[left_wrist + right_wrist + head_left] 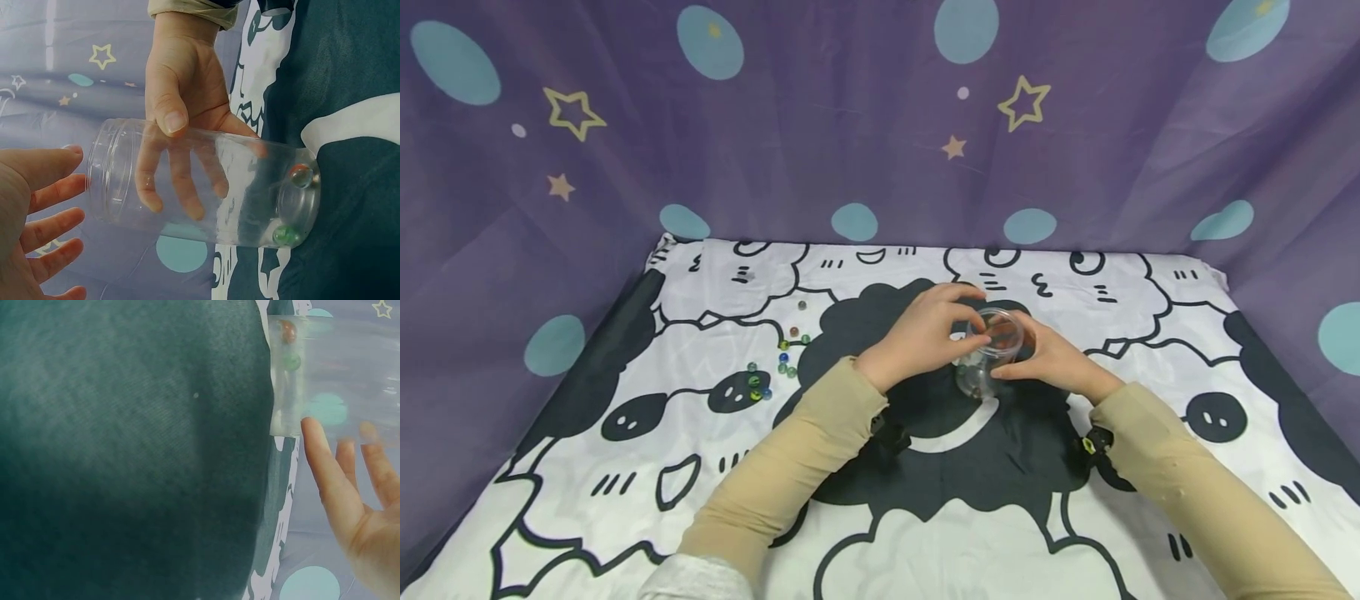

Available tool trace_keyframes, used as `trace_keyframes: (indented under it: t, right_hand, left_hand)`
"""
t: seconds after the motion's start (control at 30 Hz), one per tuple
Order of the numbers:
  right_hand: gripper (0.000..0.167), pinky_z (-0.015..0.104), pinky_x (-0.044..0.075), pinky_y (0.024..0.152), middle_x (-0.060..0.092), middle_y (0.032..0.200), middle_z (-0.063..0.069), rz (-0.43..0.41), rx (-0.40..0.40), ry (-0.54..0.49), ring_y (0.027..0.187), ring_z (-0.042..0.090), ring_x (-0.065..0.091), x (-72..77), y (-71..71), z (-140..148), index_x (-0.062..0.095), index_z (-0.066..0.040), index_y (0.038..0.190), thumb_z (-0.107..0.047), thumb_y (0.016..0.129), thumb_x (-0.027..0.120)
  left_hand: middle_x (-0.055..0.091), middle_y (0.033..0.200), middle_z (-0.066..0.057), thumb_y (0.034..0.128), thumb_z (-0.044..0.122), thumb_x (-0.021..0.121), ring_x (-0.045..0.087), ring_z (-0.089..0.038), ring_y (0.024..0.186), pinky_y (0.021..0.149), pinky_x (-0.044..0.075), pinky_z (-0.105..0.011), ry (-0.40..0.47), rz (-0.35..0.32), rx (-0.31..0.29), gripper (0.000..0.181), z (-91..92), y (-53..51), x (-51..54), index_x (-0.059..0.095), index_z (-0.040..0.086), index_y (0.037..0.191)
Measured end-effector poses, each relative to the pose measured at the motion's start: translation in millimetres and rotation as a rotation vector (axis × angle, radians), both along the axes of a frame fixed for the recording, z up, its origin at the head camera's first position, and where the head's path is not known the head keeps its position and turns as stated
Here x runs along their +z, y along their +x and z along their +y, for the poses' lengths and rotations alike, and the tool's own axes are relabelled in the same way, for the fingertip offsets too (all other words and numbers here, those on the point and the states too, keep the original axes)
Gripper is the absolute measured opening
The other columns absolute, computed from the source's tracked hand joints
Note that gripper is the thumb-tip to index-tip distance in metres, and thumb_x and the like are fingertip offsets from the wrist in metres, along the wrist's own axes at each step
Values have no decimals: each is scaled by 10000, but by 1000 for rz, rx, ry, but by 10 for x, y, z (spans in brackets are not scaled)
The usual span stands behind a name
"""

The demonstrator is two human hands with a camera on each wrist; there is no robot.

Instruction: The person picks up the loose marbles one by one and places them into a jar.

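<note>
A clear plastic jar [988, 354] stands on the dark patch of the cloth, its mouth uncovered. My right hand [1052, 358] holds it from the right side, thumb in front and fingers behind, as the left wrist view shows. An orange-red marble [301, 175] and a green marble [286, 235] lie at its bottom. At the jar's rim is my left hand [928, 333], with fingers spread and nothing visible between them. In the right wrist view the jar [290, 394] appears beyond the fingers of my right hand [359, 506].
Several loose glass marbles [784, 358] lie scattered on the white part of the cloth, left of my left hand. A cartoon-patterned cloth [970, 550] covers the table. Purple curtain [850, 125] with stars and dots hangs behind and at both sides.
</note>
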State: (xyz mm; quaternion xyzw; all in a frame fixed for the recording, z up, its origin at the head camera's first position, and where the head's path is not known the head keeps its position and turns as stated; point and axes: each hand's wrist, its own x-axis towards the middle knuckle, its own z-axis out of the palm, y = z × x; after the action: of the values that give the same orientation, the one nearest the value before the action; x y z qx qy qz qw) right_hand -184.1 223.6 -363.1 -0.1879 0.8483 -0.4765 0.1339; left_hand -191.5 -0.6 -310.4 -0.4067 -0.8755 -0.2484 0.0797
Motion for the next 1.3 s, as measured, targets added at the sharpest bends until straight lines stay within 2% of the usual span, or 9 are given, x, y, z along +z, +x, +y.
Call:
trace_keyframes:
  t: [0.27, 0.47, 0.63, 0.9, 1.3]
  right_hand:
    - [682, 548, 402, 1006, 486, 1346, 176, -1, 3, -9, 1241, 365, 465, 3, 0, -5, 370, -61, 1393, -126, 821, 736]
    - [671, 534, 430, 980, 486, 1340, 192, 10, 7, -12, 1228, 372, 476, -10, 1, 3, 380, -40, 1382, -110, 817, 735]
    - [661, 532, 424, 979, 486, 1341, 181, 12, 11, -12, 1222, 363, 477, -23, -3, -5, 385, -63, 1376, -118, 818, 736]
    - [652, 571, 372, 1010, 486, 1336, 181, 11, 4, -14, 1234, 365, 464, -6, -9, 7, 390, -65, 1371, -117, 818, 733]
    - [638, 561, 378, 1010, 483, 1338, 186, 8, 5, -31, 1244, 364, 453, -18, -13, 0, 393, -53, 1359, -90, 817, 727]
  left_hand:
    - [563, 1310, -58, 861, 285, 707, 496, -222, 1237, 1076, 387, -375, 2, 3, -1, 144, -25, 23, -10, 745, 166, 933]
    - [546, 1335, -56, 867, 283, 701, 471, -229, 1264, 1090, 369, -384, 0, -28, 3, 160, -45, 40, -45, 739, 160, 962]
    - [539, 1342, -65, 869, 263, 700, 463, -237, 1270, 1098, 358, -399, 27, -50, 7, 165, -68, 49, -62, 737, 140, 973]
    - [549, 1330, -57, 870, 266, 700, 467, -227, 1263, 1088, 370, -392, 37, -27, 15, 152, -106, 55, -62, 728, 167, 982]
    - [543, 1330, -66, 864, 261, 707, 463, -231, 1266, 1062, 403, -361, 60, -46, 9, 153, -168, 65, -66, 728, 151, 967]
